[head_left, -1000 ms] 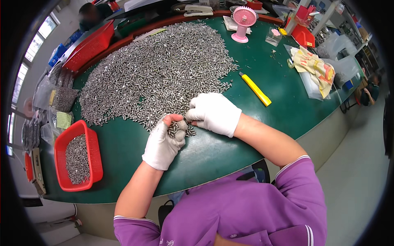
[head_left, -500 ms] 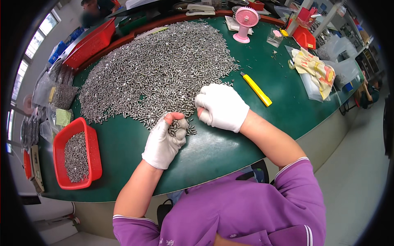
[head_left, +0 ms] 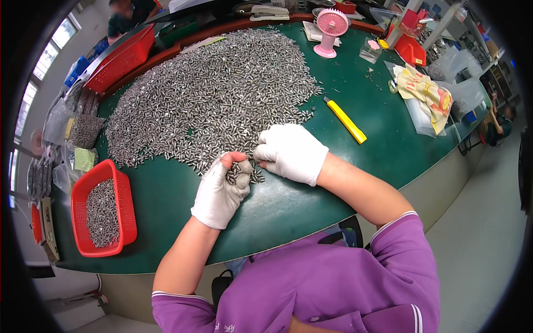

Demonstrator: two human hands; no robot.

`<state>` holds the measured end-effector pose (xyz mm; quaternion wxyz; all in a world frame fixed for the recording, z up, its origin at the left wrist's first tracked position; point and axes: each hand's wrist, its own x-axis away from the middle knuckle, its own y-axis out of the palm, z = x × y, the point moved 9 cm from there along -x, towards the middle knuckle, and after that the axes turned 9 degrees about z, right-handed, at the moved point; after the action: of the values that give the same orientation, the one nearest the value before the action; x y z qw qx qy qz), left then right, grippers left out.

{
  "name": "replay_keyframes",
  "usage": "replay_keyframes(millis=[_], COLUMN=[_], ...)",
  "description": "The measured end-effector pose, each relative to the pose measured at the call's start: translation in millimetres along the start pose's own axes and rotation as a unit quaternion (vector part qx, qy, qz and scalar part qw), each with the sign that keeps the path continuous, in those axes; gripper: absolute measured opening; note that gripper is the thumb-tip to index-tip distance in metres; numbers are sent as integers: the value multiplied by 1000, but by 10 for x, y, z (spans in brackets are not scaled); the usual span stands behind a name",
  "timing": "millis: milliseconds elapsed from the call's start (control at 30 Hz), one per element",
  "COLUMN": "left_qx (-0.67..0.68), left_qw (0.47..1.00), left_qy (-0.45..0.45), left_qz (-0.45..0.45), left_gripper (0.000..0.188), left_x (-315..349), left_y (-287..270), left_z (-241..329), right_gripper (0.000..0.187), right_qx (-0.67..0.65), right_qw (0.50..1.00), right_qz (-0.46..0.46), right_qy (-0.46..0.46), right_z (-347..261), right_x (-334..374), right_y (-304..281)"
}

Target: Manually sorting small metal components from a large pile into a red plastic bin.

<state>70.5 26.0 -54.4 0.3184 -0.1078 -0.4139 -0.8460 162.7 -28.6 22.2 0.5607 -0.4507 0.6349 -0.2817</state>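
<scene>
A broad heap of small silvery metal pins [head_left: 211,94] covers much of the green table. At its near edge my left hand [head_left: 221,191], in a white glove with a bare fingertip showing, curls around several pins lying between its thumb and fingers. My right hand [head_left: 292,154], also in a white glove, is just to the right, back upward, with its fingers bent down at the heap's edge. Its fingertips point toward the left hand's fingers, a small gap apart. Whatever the right fingers pinch is hidden under the hand.
A red basket [head_left: 129,213] partly filled with pins stands at the left. To the right lie a yellow utility knife [head_left: 345,121] and a printed cloth [head_left: 426,94]. A pink fan [head_left: 331,33] stands at the back. Bagged parts [head_left: 83,130] crowd the left edge. A person [head_left: 127,16] is at far left.
My right hand has moved left and slightly nearer me, closer to my left hand. The left hand has stayed nearly still. The person at far left has shifted.
</scene>
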Motion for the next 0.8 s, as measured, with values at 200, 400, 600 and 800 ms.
replay_keyframes(millis=[200, 400, 600, 800], left_qx=[13, -10, -11, -1], left_qw=[1000, 1000, 1000, 1000], left_qy=[-4, 0, 0, -7], left_qz=[-24, 6, 3, -5], left_gripper=[25, 26, 27, 27], left_x=[8, -4, 12, 9], left_y=[6, -14, -1, -13], left_z=[10, -5, 4, -6], right_gripper=[10, 7, 11, 10], right_qx=[-12, 18, -15, -17], right_qw=[994, 990, 990, 975], right_qz=[81, -82, -1, -123], right_qy=[74, 116, 139, 186], right_z=[142, 329, 304, 432], right_x=[-53, 118, 71, 156], right_y=[-368, -79, -280, -63])
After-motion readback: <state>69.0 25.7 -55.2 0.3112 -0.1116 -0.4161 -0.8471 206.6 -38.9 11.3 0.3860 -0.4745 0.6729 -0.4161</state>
